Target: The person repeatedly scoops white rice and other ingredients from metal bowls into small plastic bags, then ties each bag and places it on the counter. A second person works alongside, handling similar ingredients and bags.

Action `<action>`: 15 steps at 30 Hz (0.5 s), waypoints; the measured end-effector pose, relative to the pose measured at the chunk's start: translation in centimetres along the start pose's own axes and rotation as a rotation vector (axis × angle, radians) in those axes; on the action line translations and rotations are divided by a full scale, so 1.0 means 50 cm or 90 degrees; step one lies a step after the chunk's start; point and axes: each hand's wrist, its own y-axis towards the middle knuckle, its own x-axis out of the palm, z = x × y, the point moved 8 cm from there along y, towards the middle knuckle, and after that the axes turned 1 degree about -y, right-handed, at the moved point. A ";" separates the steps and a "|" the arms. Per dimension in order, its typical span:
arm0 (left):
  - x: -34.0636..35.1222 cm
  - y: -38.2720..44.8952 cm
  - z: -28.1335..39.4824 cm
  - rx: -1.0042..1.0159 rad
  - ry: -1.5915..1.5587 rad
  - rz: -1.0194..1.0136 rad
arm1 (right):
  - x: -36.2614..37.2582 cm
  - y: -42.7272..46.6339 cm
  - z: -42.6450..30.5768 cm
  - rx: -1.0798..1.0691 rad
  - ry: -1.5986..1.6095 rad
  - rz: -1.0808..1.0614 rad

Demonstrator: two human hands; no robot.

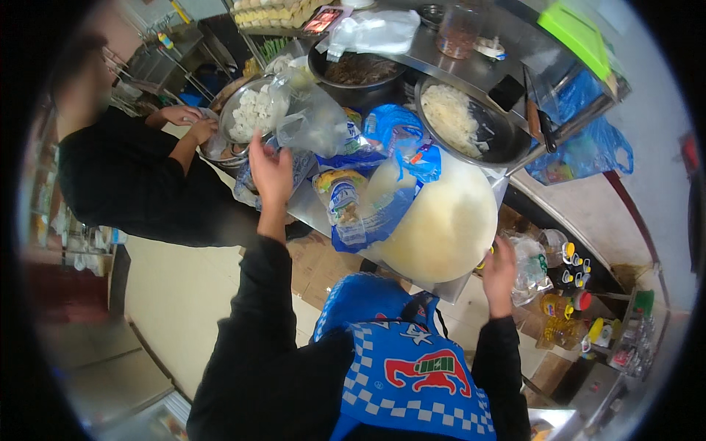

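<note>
My left hand is raised with fingers apart, just below a metal bowl of white cauliflower-like pieces. Close to its fingertips, a clear plastic bag spreads over the bowl's edge. My right hand, slightly blurred, hovers by the right rim of a large round cutting board with nothing visible in it. On the board's left side lies an opened blue printed food package. Crumpled blue plastic packaging rests at the board's far edge.
A co-worker's hands work beside the bowl at left. Behind the board stand a basin of white shreds and a basin of dark food. A knife hangs over the shelf edge. Oil bottles crowd the floor at right.
</note>
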 end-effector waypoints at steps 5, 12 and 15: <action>0.142 0.119 0.014 -0.061 0.130 -0.276 | 0.117 0.188 -0.248 -0.111 0.139 -0.080; 0.013 0.122 0.262 0.382 -0.017 -0.092 | 0.113 0.300 -0.249 0.015 0.232 -0.074; -0.039 0.091 0.358 0.486 -0.050 -0.142 | 0.075 0.405 -0.202 -0.010 0.121 -0.047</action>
